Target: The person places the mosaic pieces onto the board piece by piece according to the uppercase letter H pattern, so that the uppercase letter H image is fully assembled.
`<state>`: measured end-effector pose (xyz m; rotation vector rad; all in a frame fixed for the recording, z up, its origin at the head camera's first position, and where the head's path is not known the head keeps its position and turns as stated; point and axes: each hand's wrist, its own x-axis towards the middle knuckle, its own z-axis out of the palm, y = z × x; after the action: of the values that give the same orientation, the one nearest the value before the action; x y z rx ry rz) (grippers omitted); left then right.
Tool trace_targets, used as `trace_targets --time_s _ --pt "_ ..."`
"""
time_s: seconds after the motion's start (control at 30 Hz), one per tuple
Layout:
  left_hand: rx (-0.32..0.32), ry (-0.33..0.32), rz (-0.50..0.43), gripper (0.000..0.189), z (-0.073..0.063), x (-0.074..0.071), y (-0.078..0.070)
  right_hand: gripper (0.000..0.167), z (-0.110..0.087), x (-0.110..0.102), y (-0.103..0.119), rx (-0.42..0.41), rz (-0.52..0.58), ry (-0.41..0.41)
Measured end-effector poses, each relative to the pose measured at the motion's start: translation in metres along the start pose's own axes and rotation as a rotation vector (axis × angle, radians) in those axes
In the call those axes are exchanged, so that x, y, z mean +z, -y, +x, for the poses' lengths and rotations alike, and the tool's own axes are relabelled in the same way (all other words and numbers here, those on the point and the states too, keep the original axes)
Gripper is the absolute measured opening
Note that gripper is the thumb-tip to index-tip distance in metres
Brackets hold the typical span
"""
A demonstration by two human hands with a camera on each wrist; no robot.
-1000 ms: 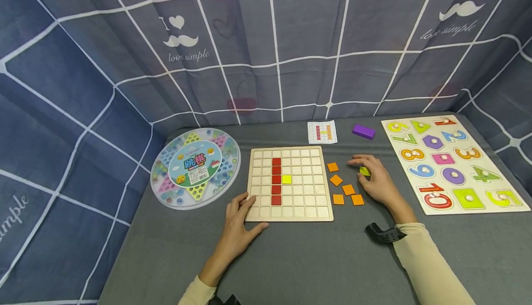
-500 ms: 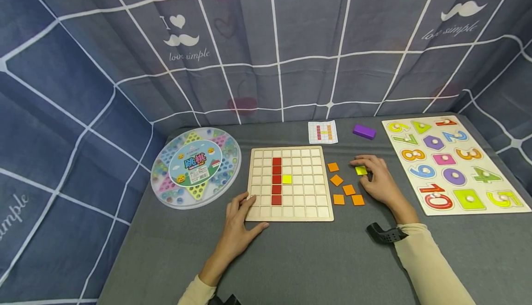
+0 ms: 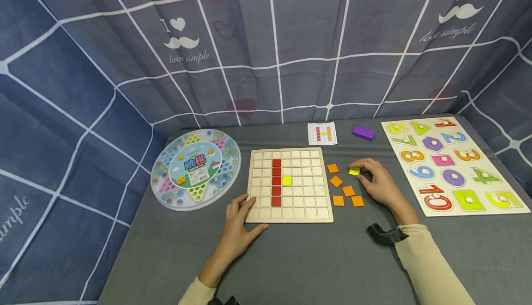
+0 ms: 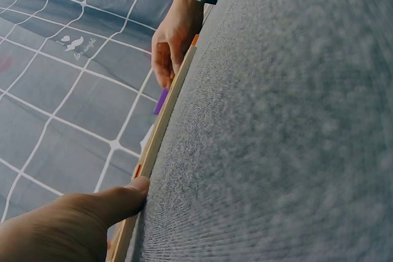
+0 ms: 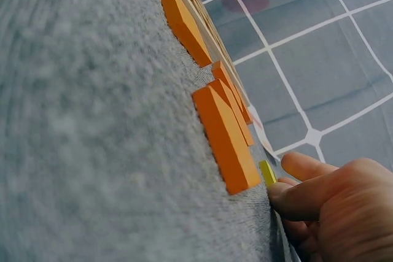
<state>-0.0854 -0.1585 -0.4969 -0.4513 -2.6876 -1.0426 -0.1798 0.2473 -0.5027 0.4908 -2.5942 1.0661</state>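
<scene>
A wooden grid board (image 3: 307, 203) lies on the grey cloth, with a column of red square tiles (image 3: 276, 180) and one yellow tile (image 3: 287, 180) beside it. My left hand (image 3: 238, 224) rests at the board's near left corner, fingers on the left side and thumb along the front edge; the left wrist view shows that thumb (image 4: 126, 204) against the edge. Right of the board, my right hand (image 3: 380, 185) pinches a second yellow tile (image 3: 354, 171) between thumb and fingers. In the right wrist view this yellow tile (image 5: 268, 173) shows at the thumb tip.
Several orange tiles (image 3: 348, 191) lie between board and right hand. Behind stand a printed pattern card (image 3: 312, 139) and a purple block (image 3: 363, 133). A round Chinese checkers box (image 3: 226, 182) is at left, a number puzzle board (image 3: 424, 168) at right. Curtains (image 3: 249, 83) enclose the table.
My right hand has shifted the yellow tile slightly left, toward the orange tiles, and more of it shows at the fingertips. The left hand and board stay put.
</scene>
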Motion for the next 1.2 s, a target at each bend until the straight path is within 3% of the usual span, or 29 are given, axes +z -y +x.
trace_targets --time_s 1.2 --pt "0.001 -0.002 -0.003 0.076 -0.0003 -0.0009 -0.0013 0.032 0.0014 0.0017 0.0054 0.059 -0.01 0.008"
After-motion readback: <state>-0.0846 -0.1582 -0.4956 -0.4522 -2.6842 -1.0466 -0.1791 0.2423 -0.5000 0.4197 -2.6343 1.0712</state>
